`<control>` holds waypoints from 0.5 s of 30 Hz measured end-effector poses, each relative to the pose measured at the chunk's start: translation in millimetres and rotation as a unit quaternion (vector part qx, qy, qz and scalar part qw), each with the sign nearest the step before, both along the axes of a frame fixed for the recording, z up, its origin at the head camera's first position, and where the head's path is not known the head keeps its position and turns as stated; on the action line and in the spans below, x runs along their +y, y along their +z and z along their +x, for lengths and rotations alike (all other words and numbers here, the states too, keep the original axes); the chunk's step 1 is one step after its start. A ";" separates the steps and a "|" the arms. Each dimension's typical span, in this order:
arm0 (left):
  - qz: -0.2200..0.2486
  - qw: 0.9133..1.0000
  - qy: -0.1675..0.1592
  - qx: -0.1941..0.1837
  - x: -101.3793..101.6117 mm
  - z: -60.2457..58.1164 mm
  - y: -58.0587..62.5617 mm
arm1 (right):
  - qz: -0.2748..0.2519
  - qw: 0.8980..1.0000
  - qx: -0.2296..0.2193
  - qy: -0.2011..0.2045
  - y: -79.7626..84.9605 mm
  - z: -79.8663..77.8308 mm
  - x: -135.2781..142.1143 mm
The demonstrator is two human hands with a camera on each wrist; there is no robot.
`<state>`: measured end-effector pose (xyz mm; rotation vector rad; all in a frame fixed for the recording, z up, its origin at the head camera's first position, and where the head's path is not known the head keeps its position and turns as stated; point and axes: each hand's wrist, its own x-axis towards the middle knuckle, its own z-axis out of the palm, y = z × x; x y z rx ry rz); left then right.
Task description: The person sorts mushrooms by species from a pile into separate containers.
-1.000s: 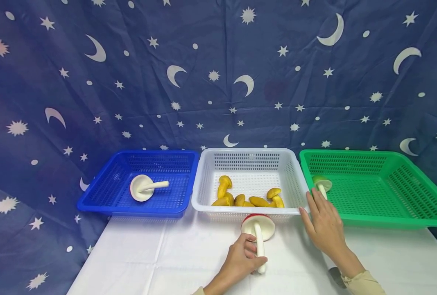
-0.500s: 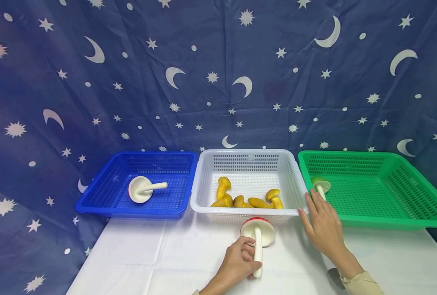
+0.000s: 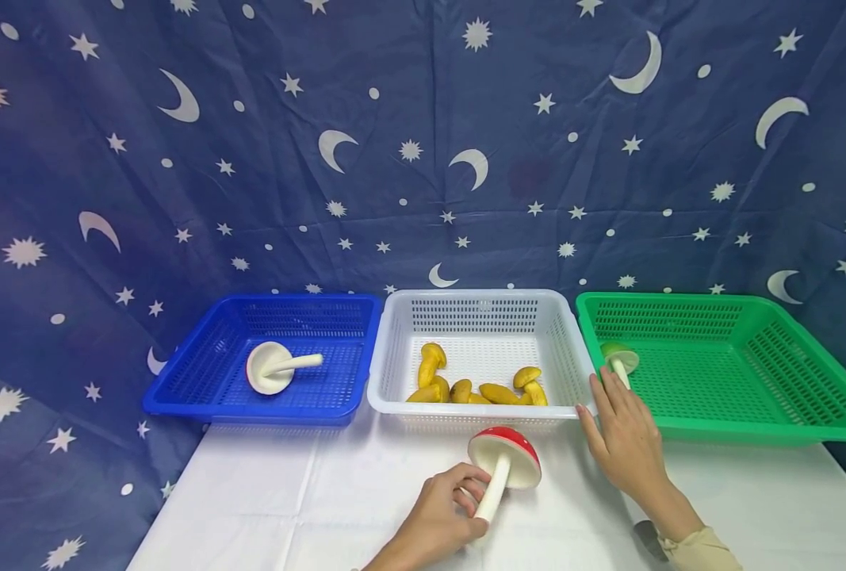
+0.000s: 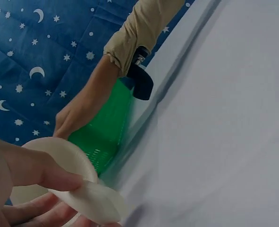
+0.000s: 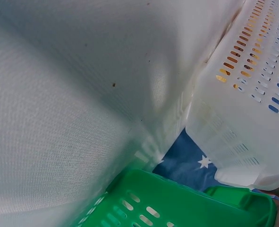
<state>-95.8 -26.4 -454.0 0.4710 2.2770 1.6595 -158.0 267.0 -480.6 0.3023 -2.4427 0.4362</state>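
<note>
In the head view my left hand (image 3: pixel 438 514) holds a toy mushroom (image 3: pixel 510 460) by its white stem, in front of the white basket (image 3: pixel 392 406). Its red, white-spotted cap tilts up and to the right. The left wrist view shows the thumb and fingers round the pale stem (image 4: pixel 94 202). My right hand (image 3: pixel 628 444) lies with straight fingers over the adjoining rims of the white basket and the green basket (image 3: pixel 765 428). Just beyond its fingertips a green-capped mushroom (image 3: pixel 619 357) sits in the green basket.
Several yellow-brown mushrooms (image 3: pixel 433 363) lie in the white basket. The blue basket (image 3: pixel 251 412) at left contains a mushroom (image 3: pixel 273 369) with its stem pointing right. A white cloth (image 3: pixel 344 507) covers the table. A dark blue star-and-moon curtain (image 3: pixel 394 190) hangs behind the baskets.
My left hand has shifted slightly left and nearer. The held mushroom has tilted, its stem end swinging left and its cap right, so more red shows. My right hand stays put.
</note>
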 end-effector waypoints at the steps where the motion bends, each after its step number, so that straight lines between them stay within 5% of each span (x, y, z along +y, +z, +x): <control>1: -0.002 1.000 -0.004 0.004 -2.4 0.4 2.9 | 0.000 1.000 0.001 0.000 0.0 0.0 0.0; 8: -0.022 0.999 -0.018 0.035 -19.3 1.1 24.8 | 0.001 1.000 0.008 0.002 0.7 0.4 -0.2; 15: -0.061 0.992 -0.021 0.104 -39.6 -3.8 44.2 | 0.004 1.000 0.007 0.003 0.8 0.2 -0.3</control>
